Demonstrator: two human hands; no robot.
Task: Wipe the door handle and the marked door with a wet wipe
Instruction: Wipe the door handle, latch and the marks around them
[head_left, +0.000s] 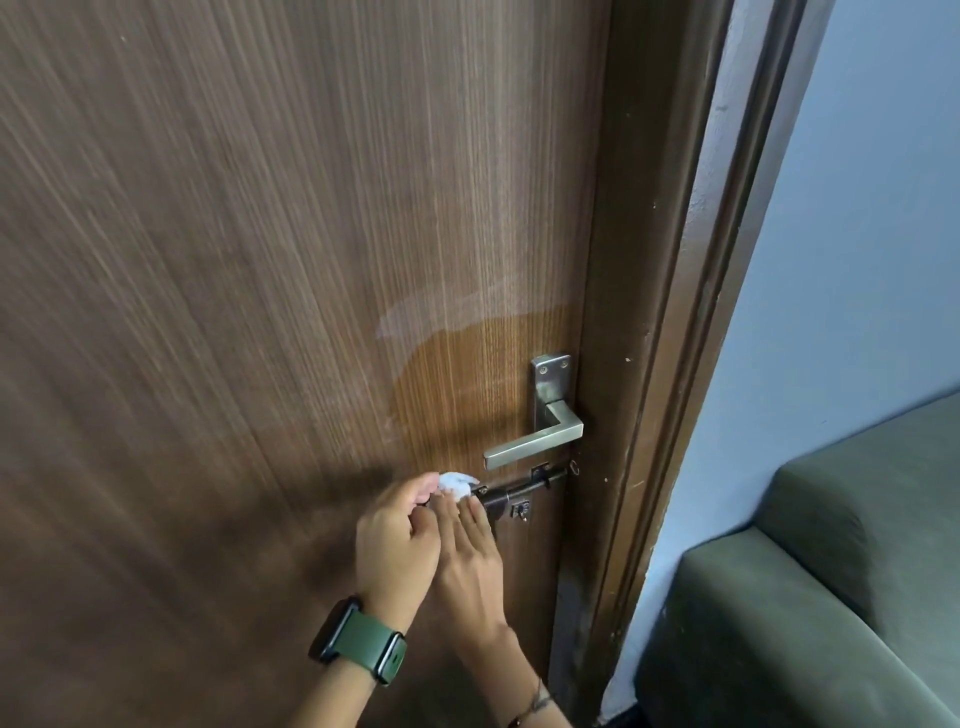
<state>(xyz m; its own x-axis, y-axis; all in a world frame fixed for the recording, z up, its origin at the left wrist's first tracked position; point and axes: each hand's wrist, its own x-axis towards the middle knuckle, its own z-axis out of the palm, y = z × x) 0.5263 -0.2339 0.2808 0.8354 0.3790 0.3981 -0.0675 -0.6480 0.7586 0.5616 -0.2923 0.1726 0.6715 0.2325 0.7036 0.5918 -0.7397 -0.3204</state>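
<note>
A brown wood-grain door (234, 260) fills most of the view, with a darker damp patch (467, 374) to the left of and above the handle. The metal lever door handle (535, 449) sits on a steel backplate near the door's right edge. Just below it lies a dark sliding bolt (524, 491). A small bunched white wet wipe (457, 484) is held at the bolt's left end, under the lever's tip. My left hand (397, 540), with a green watch on its wrist, pinches the wipe. My right hand (475, 561) lies beside it, its fingertips touching the wipe.
The dark brown door frame (654, 364) runs down the right side of the door. Beyond it stands a pale blue wall (857, 234). A green upholstered sofa (831, 597) fills the lower right corner, close to the frame.
</note>
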